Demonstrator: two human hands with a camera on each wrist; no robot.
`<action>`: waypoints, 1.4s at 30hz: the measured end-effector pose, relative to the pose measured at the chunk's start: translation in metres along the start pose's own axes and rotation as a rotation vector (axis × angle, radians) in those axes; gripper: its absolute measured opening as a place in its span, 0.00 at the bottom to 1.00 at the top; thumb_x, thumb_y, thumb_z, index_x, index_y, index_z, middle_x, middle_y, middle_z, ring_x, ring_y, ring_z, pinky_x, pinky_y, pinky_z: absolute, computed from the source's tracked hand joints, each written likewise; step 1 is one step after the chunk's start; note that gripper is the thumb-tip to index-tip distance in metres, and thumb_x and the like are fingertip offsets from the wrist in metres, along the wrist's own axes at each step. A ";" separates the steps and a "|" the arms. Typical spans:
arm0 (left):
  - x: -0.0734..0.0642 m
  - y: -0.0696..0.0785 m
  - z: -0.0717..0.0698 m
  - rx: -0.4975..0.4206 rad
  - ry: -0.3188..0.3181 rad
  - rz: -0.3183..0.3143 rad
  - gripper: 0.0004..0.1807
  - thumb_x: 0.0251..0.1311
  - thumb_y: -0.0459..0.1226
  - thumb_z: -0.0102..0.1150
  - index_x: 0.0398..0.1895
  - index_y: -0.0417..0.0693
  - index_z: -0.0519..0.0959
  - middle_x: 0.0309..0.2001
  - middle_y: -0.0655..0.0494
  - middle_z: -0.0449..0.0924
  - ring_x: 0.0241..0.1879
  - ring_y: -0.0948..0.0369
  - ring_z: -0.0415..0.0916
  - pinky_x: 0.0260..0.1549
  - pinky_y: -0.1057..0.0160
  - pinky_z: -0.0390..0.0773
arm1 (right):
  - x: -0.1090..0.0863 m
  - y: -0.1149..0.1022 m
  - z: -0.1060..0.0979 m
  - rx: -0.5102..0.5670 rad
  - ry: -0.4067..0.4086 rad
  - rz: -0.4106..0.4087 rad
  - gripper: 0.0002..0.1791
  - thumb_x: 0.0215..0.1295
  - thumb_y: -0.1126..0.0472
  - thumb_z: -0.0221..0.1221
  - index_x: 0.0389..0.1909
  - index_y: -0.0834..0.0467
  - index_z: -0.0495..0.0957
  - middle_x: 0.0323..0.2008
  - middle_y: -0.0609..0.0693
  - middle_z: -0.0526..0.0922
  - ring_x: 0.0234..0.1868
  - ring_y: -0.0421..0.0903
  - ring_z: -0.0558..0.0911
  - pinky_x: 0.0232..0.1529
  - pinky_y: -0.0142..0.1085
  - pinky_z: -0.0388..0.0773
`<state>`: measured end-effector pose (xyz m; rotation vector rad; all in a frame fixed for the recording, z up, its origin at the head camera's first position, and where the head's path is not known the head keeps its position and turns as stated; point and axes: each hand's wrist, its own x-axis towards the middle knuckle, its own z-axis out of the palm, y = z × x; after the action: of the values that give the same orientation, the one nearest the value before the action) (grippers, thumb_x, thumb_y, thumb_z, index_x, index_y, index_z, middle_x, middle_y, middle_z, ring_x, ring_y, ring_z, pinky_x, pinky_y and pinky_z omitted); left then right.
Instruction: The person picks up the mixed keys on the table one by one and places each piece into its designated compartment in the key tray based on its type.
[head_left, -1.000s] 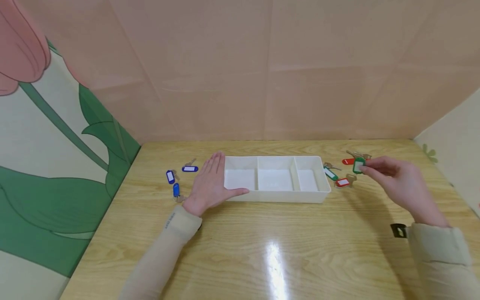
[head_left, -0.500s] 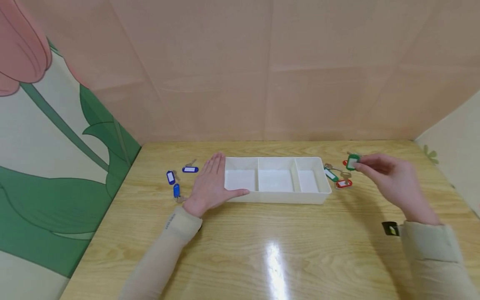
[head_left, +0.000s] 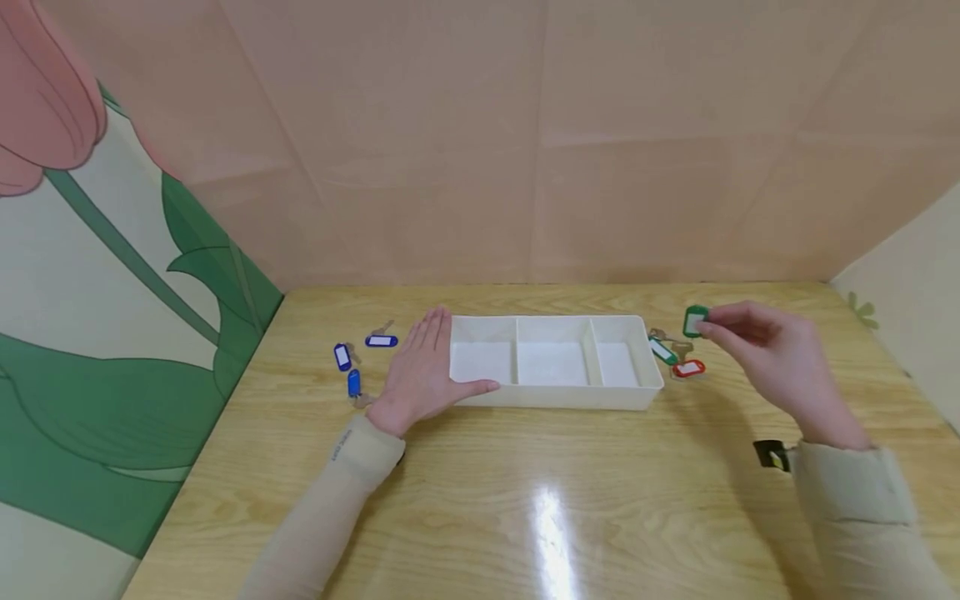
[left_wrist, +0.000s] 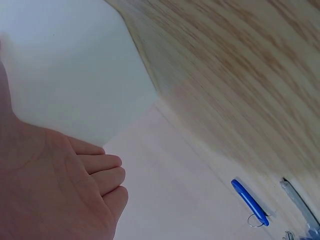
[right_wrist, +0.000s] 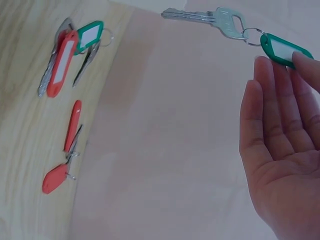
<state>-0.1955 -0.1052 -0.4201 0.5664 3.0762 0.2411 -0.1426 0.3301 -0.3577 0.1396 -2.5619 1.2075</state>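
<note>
My right hand (head_left: 776,358) pinches a green key tag (head_left: 696,321) between thumb and fingers, raised above the table at the right. In the right wrist view a silver key (right_wrist: 227,21) hangs from its ring. My left hand (head_left: 423,367) lies with straight fingers along the left end of a white three-compartment tray (head_left: 555,396), thumb at its front rim. The three compartments hold nothing. Just past the tray's right end, another green key tag (head_left: 663,350) and a red key tag (head_left: 688,368) lie with their keys.
Left of the tray are three blue key tags (head_left: 381,341) with keys. The right wrist view shows two more red tags (right_wrist: 55,178) near the table's back edge. A pink wall (head_left: 525,167) rises behind the wooden table (head_left: 450,517), with a painted panel (head_left: 112,375) at left.
My right hand has moved a little to the left with the green key tag, away from over the red tags toward the tray. My left hand has stayed in place.
</note>
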 end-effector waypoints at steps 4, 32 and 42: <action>0.000 0.000 0.000 0.005 0.001 0.002 0.76 0.45 0.87 0.32 0.81 0.36 0.38 0.81 0.42 0.34 0.79 0.52 0.31 0.75 0.57 0.36 | -0.001 -0.008 0.001 0.007 0.015 -0.005 0.12 0.66 0.56 0.69 0.45 0.58 0.87 0.40 0.34 0.88 0.37 0.29 0.85 0.33 0.19 0.76; 0.001 0.000 0.001 0.006 0.001 -0.001 0.76 0.44 0.87 0.30 0.81 0.36 0.37 0.81 0.43 0.33 0.79 0.52 0.31 0.75 0.58 0.35 | 0.005 -0.026 0.027 0.097 0.021 -0.131 0.08 0.62 0.68 0.71 0.42 0.62 0.87 0.38 0.47 0.89 0.37 0.32 0.85 0.39 0.20 0.79; 0.001 0.001 0.001 0.015 -0.003 -0.005 0.76 0.45 0.87 0.32 0.81 0.36 0.37 0.81 0.43 0.34 0.79 0.52 0.31 0.75 0.57 0.36 | 0.003 -0.034 0.034 0.132 0.021 -0.127 0.08 0.62 0.67 0.72 0.42 0.62 0.87 0.37 0.46 0.89 0.37 0.33 0.86 0.35 0.22 0.80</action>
<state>-0.1958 -0.1042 -0.4206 0.5589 3.0788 0.2169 -0.1459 0.2828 -0.3521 0.3120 -2.4151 1.3220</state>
